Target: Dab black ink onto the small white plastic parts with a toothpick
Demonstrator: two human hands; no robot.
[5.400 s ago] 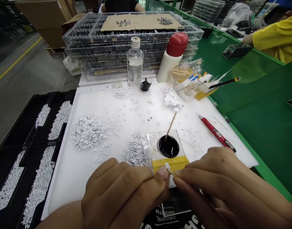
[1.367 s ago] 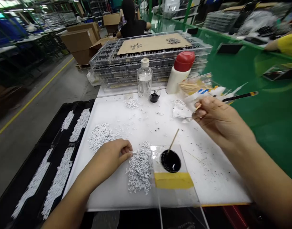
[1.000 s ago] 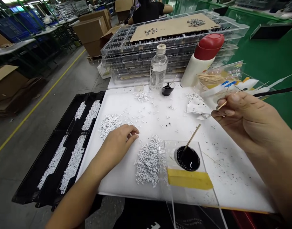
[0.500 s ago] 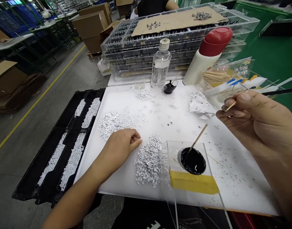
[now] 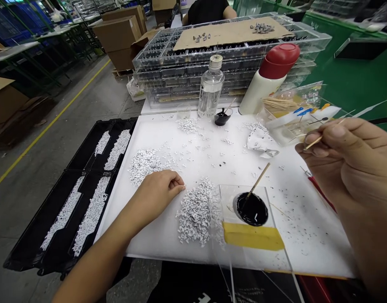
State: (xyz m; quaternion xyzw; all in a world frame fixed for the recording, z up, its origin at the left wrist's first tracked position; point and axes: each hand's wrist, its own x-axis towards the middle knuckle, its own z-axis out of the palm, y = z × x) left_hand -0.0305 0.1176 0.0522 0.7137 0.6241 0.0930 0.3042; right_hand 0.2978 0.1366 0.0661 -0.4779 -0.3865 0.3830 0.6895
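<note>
My left hand (image 5: 160, 189) rests on the white work surface between two piles, its thumb and forefinger pinched together; whatever may be between the tips is too small to make out. Just right of it lies a heap of small white curved pieces (image 5: 196, 214), and a second pile (image 5: 144, 164) is behind it. Raised over the right side, my right hand (image 5: 354, 155) grips a thin wooden toothpick (image 5: 313, 143). A cup of black paint (image 5: 254, 210) with a wooden stick (image 5: 259, 181) in it sits in a clear acrylic stand (image 5: 225, 202) with yellow tape (image 5: 253, 235).
A black tray (image 5: 60, 185) of white pieces stands at left. Towards the back are a clear bottle (image 5: 210, 90), a small black-paint cup (image 5: 222, 118), a red-capped flask (image 5: 265, 80), toothpicks (image 5: 278, 103) and stacked clear trays (image 5: 161, 80). A person (image 5: 209, 10) sits beyond.
The view has shifted slightly. My right hand has moved a little right, uncovering a red-handled tool on the surface. My left hand stays pinched beside the heap.
</note>
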